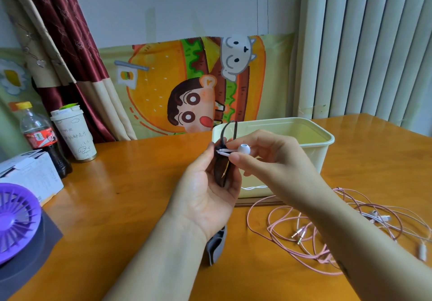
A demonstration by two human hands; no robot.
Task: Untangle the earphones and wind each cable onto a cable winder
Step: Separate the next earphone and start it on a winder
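My left hand grips a dark brown cable winder upright above the table, its strap looping up beside the tub. My right hand pinches a white earbud against the winder's top, where white cable turns cross it. A thin white cable runs below my right hand. To the right on the table lies a loose tangle of pink earphone cables with gold plugs and white earbuds. A grey cable winder lies on the table under my left wrist.
A cream plastic tub stands behind my hands. At the left are a purple fan, a white box, a cola bottle and a white cup. The wooden table meets a cartoon cloth at the back.
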